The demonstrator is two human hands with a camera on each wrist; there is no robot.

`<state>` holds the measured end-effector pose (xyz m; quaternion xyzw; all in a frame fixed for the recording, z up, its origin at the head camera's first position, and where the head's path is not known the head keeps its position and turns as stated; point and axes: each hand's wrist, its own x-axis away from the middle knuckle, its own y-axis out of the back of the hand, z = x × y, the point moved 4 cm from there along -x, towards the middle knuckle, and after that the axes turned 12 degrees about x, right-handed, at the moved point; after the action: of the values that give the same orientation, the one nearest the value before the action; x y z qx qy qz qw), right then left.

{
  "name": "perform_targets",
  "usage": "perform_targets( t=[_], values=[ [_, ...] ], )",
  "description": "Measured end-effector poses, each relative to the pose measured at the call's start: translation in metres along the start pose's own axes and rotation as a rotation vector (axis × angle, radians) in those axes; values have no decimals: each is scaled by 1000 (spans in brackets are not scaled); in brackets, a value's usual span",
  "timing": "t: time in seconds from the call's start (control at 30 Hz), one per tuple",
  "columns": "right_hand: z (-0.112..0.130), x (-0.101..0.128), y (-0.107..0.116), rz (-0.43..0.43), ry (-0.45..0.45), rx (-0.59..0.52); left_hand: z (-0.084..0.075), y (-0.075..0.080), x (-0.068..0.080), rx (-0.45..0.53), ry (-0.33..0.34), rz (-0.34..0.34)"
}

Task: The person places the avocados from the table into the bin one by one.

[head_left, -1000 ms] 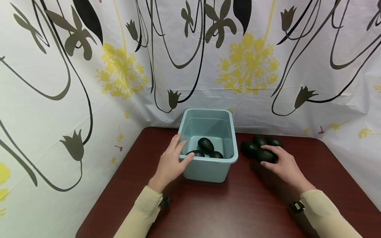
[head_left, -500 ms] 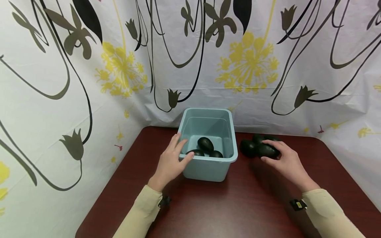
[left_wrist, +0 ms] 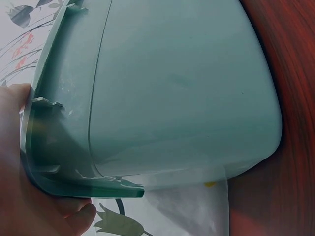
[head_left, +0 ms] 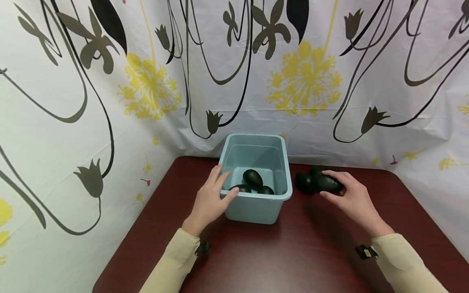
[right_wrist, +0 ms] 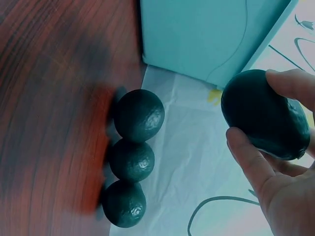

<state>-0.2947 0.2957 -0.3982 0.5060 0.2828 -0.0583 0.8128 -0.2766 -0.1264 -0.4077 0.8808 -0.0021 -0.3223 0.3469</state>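
A light blue plastic bin (head_left: 253,203) stands on the dark red table (head_left: 278,252), with three dark avocados (head_left: 253,178) inside. My left hand (head_left: 214,195) holds the bin's near left rim (left_wrist: 44,162), thumb over the edge. My right hand (head_left: 348,195) grips a dark avocado (head_left: 327,184) lifted just off the table, right of the bin; the right wrist view shows fingers and thumb wrapped round the avocado (right_wrist: 265,114). Three more avocados (right_wrist: 132,157) lie in a row on the table beneath it.
A white curtain (head_left: 146,81) with black and yellow flower print hangs close behind and to the left of the table. The table's rounded right corner (head_left: 397,175) lies beyond the avocados. Cream sleeves cover both forearms.
My right hand has closed on one avocado and lifted it up and slightly left from the pile. The left hand and the bin have stayed put.
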Motion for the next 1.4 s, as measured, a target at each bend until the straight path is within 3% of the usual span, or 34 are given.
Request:
perform_targets(
  t=[0.4,0.83,1.07,1.4],
  values=[
    [9,-2,-3,-20,27,-29,-1,-1,-1,9,-32,-9],
    [10,-1,-17,57,20,-9,0,-2,-1,10,-33,-14],
    [9,0,-23,117,11,-138,-1,-3,-1,6,-23,-13],
    [9,0,-26,130,11,-143,2,-3,0,6,-14,-10]
  ],
)
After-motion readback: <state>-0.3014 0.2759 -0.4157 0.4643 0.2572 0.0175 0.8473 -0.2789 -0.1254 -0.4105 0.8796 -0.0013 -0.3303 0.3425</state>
